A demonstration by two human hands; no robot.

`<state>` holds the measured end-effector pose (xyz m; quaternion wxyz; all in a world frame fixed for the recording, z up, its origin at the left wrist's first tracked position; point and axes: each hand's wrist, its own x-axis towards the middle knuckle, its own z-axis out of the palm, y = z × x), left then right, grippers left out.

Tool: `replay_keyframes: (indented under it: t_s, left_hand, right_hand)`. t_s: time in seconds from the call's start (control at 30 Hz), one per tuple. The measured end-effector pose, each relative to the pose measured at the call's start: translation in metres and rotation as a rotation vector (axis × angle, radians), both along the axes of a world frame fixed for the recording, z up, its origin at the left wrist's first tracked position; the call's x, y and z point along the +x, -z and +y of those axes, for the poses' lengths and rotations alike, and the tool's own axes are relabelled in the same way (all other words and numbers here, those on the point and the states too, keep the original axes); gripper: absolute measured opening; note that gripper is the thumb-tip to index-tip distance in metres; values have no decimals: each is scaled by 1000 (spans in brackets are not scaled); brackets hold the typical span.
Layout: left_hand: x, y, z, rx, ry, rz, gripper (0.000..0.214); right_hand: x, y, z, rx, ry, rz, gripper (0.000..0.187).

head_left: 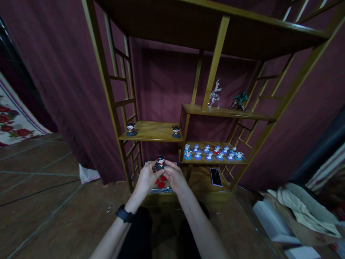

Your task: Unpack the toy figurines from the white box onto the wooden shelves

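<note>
Both hands meet low in front of a wooden shelf unit (215, 111). My left hand (148, 176) and my right hand (174, 176) are closed together round a small black-haired figurine (161, 162), held just above a box with red dots (161, 185) on the bottom shelf. Two similar figurines stand on the middle-left shelf, one at its left end (131, 129) and one at its right end (176, 132). A black watch (124, 214) sits on my left wrist.
Several small blue and red figurines (212, 152) line a lower right shelf. A phone (216, 177) lies on the bottom shelf. A clear deer (215, 95) and a dark green figure (238, 100) stand higher up. Cloth and boxes (293, 212) lie at the right.
</note>
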<state>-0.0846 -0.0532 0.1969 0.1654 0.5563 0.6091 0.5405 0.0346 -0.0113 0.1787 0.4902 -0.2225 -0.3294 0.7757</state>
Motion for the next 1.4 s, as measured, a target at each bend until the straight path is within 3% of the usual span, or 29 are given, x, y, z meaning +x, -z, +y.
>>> replay_keyframes:
  t_s: [0.1, 0.2, 0.43, 0.57, 0.73, 0.93, 1.23, 1.4]
  left_hand:
    - [6, 2, -4, 43, 1, 266, 31]
    - [13, 7, -8, 52, 38, 399, 32]
    - [24, 25, -11, -46, 65, 586, 44]
    - [30, 34, -11, -107, 97, 655, 45]
    - [33, 47, -11, -64, 117, 754, 47]
    - [33, 58, -9, -87, 121, 803, 51]
    - [33, 54, -12, -108, 119, 852, 51]
    - [31, 54, -12, -119, 119, 747, 46]
  right_hand:
    - [2, 4, 0, -55, 17, -51, 36]
    - [5, 10, 1, -49, 25, -106, 34]
    - [13, 34, 1, -35, 71, -131, 28]
    - [18, 50, 1, -39, 74, -161, 33]
    - [23, 65, 1, -49, 90, -181, 37]
    - [24, 71, 0, -25, 104, -225, 37]
    - [21, 77, 1, -45, 116, -229, 37]
    - [22, 73, -1, -54, 91, -219, 37]
